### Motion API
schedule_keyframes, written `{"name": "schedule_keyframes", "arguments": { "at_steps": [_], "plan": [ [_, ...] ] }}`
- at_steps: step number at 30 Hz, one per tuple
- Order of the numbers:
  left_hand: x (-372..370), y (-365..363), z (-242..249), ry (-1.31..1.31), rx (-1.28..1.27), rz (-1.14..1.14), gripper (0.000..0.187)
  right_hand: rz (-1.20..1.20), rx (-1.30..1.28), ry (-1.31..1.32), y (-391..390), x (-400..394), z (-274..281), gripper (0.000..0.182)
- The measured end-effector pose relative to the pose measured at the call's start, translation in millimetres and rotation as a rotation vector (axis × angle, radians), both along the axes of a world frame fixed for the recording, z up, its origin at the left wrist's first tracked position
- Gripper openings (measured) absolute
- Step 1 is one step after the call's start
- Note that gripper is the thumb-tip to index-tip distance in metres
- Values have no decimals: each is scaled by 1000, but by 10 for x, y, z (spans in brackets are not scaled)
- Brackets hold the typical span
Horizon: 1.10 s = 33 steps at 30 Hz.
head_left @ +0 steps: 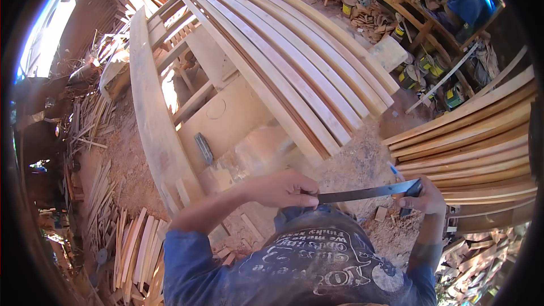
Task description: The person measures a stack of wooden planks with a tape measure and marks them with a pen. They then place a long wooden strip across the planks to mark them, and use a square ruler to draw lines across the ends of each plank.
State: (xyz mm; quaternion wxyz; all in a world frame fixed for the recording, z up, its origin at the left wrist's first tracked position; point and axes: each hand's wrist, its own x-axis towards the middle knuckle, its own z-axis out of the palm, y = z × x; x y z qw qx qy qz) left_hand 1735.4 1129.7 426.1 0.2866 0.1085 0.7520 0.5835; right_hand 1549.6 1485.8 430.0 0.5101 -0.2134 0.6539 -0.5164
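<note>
In front of my chest I hold a try square with a dark metal blade (362, 193) and a black stock (413, 189). My left hand (288, 188) is closed, pinching the free end of the blade between thumb and fingers. Around the stock at the other end, my right hand (426, 197) is closed. A pen with a blue tip (394, 171) sticks up from the right hand's fingers, beside the blade. Beyond my hands, several long planed boards (294, 73) lie side by side on a wooden workbench (156, 119).
A small grey block-like object (203, 148) sits on the bench panel. More long boards (464, 153) are stacked at the right. Cut strips (136, 249) and wood scraps (481, 266) lie on the ground. Tins (411, 76) and a wooden shelf (396, 0) stand at the back right.
</note>
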Motion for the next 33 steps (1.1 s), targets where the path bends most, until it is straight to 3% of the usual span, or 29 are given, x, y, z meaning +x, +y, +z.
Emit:
{"name": "schedule_keyframes", "arguments": {
  "at_steps": [3, 5, 7, 11, 14, 17, 18, 22, 25, 26, 28, 30, 33],
  "plan": [
    [-19, 267, -273, 612, -543, 109, 18, -351, -156, 8, 992, 261, -313, 21],
    [-130, 197, -494, 746, -754, 318, 27, -533, -295, 75, 1535, 334, -494, 20],
    [-277, -1, -729, 839, -961, 278, 29, -634, -485, 182, 1874, 473, -617, 19],
    [-499, -124, -957, 921, -1079, 114, 31, -924, -276, 223, 2152, 955, -676, 21],
    [-542, -185, -1081, 851, -1090, 28, 33, -1027, -79, 198, 2221, 1345, -903, 17],
    [-543, -198, -1025, 854, -1093, -13, 33, -1218, -49, 134, 2043, 1709, -1036, 17],
    [-436, -197, -989, 883, -1112, -28, 32, -1159, -24, 160, 2125, 1794, -1144, 19],
    [134, -324, -650, 739, -1162, -189, 32, -1203, -79, 110, 1903, 2130, -1058, 21],
    [471, -478, -884, 769, -1153, -288, 31, -1287, -78, 91, 1286, 2175, -773, 23],
    [570, -487, -902, 794, -1147, -216, 34, -1393, -62, 111, 1023, 2173, -730, 24],
    [696, -416, -857, 865, -1125, -81, 40, -1364, -138, 138, 606, 2190, -670, 25],
    [934, -138, -703, 1127, -1055, 68, 51, -1303, -188, 178, 197, 2249, -540, 25],
    [1387, 452, -603, 714, -405, 63, 64, -1126, -146, 273, -400, 2565, -438, 26]
  ]
}}
